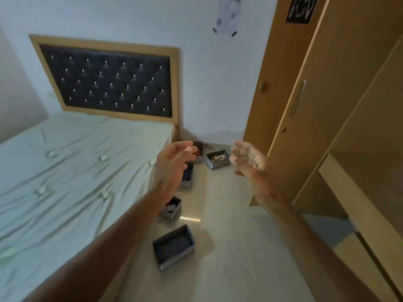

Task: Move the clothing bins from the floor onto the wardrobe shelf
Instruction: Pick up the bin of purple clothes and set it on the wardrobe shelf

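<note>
Bins (173, 246) of grey fabric look light and soft-walled; your left hand (174, 162) and right hand (250, 160) are spread open, empty, so take one by opposite rims.

Saw dark grey bins (173, 246), beige floor (229, 269), pale green sheet (76, 171), black diamond-tufted headboard (109, 81) with pale studs, framed in tan, tan wardrobe (349, 83), white wall (207, 73).
</note>
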A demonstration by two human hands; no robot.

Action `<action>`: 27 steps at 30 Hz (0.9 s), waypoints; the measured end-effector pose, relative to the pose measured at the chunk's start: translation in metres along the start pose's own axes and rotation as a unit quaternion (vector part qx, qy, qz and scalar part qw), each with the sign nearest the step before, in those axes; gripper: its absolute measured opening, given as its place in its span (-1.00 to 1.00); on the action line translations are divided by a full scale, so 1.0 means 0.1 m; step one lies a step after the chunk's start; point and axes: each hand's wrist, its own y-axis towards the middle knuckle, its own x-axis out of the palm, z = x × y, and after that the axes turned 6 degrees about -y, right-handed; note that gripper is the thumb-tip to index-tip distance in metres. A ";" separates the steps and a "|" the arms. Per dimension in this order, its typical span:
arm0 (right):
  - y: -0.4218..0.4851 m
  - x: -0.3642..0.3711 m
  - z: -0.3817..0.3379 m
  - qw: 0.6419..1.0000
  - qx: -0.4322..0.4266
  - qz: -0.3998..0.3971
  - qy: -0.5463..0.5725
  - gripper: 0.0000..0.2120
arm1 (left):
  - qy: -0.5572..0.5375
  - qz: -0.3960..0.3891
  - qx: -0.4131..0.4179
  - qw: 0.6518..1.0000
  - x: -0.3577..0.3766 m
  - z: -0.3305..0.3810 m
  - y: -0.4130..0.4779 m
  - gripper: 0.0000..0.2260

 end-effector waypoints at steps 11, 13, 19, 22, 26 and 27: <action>0.24 0.35 1.36 0.985 0.125 -0.111 -0.033 -0.54 | 0.059 0.135 -0.127 0.981 -0.38 -1.34 0.04 -0.84; 0.44 0.43 1.54 0.984 0.134 -0.117 -0.030 -0.54 | 0.066 0.136 -0.136 0.979 -0.39 -1.48 0.21 -0.84; 1.36 0.73 1.99 0.977 0.166 -0.133 -0.032 -0.52 | 0.090 0.127 -0.158 0.975 -0.43 -1.86 1.14 -0.84; 1.88 0.83 2.12 0.975 0.180 -0.127 -0.039 -0.50 | 0.066 0.132 -0.184 0.972 -0.39 -1.99 1.71 -0.85; 2.53 0.89 2.36 0.972 0.197 -0.120 -0.045 -0.58 | 0.055 0.125 -0.207 0.969 -0.30 -2.16 2.45 -0.86; 2.72 0.89 2.45 0.971 0.201 -0.119 -0.045 -0.57 | 0.060 0.124 -0.211 0.968 -0.28 -2.23 2.67 -0.86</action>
